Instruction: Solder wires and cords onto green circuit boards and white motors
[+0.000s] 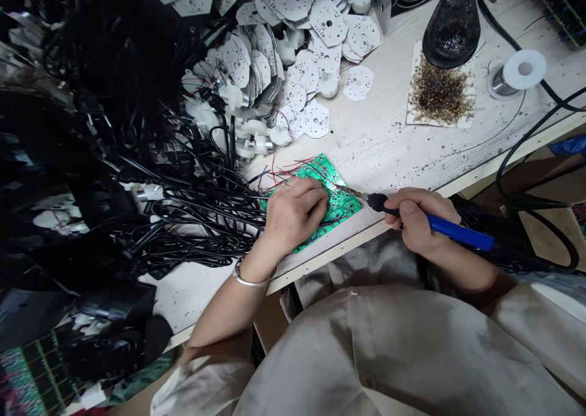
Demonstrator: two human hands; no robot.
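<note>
A green circuit board (341, 204) lies near the front edge of the white wooden bench (389, 141), with thin red and black wires (293, 166) running from its far side. My left hand (293, 211) rests on the board with fingers curled, pressing it down; a silver bangle sits on that wrist. My right hand (419, 218) is closed round a blue-handled soldering iron (451, 229). The iron's tip touches the board's right part, just right of my left fingers.
A heap of white round LED boards (293, 56) fills the back. A tangle of black cables (183, 208) covers the left. At the back right sit a scorched sponge pad (439, 93), a black iron stand (451, 28) and a solder spool (522, 71).
</note>
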